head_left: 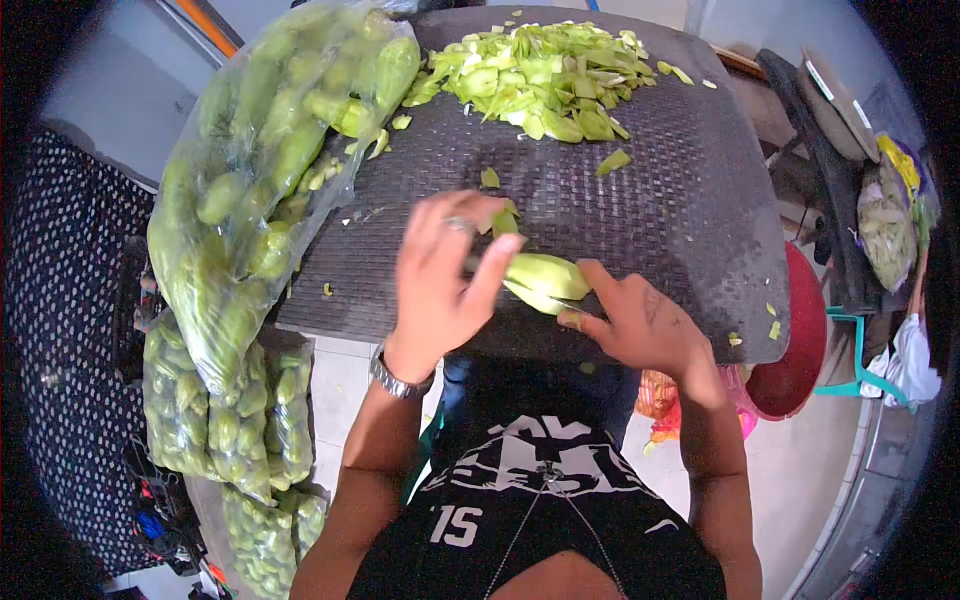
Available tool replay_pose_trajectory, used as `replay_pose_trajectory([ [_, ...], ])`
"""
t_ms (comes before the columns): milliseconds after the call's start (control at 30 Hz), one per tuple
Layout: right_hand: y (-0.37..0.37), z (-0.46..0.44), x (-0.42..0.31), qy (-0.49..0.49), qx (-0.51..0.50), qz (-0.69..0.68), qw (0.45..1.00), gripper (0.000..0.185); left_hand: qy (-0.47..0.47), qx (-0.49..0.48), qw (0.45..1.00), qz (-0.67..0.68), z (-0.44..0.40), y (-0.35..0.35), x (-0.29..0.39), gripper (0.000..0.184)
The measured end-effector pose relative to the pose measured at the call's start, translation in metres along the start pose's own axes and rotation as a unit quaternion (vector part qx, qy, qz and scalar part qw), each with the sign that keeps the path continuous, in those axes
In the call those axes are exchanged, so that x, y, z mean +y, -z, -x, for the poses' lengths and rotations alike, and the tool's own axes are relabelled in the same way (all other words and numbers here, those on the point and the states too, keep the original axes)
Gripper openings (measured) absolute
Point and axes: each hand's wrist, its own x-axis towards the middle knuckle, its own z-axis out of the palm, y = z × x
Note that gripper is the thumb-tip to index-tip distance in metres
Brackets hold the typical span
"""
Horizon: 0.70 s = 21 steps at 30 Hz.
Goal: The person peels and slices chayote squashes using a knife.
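Note:
Near the front of the table, my right hand (640, 325) is closed on one end of a pale green, elongated fruit (545, 275), which looks like a peeled green mango. A thin edge, perhaps a blade, shows under the fruit beside the thumb; I cannot make it out clearly. My left hand (445, 265), with a metal watch (402, 375) at the wrist, is blurred. Its thumb is apart from the fingers and close to the fruit's left end. A green strip (505, 218) appears between index finger and thumb; whether it is gripped is unclear.
A heap of green slices (545, 75) lies on the dark textured table (690, 230). Along its left edge sprawls a big clear bag (260, 150) of green fruit. More filled bags (225, 410) stand lower left. A red tub (790, 340) is under the right side.

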Motion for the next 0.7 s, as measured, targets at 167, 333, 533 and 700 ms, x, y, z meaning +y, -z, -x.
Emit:
replay_pose_trajectory([
  [167,-0.005,-0.012,0.012,0.080,0.085,0.120,0.986,0.042,-0.068,-0.145,0.986,0.055,-0.018,-0.049,-0.012,0.025],
  [333,-0.004,-0.009,0.013,0.031,0.115,0.194,0.974,0.047,-0.050,-0.265,0.959,0.089,-0.014,-0.086,-0.027,0.028],
  [533,-0.004,0.003,0.011,0.029,0.172,0.205,0.963,0.046,-0.042,-0.278,0.958,0.054,-0.020,-0.079,-0.029,0.029],
  [700,-0.010,-0.006,0.020,0.032,0.199,0.264,0.943,0.041,-0.024,-0.299,0.953,0.044,-0.033,-0.075,-0.018,0.030],
])
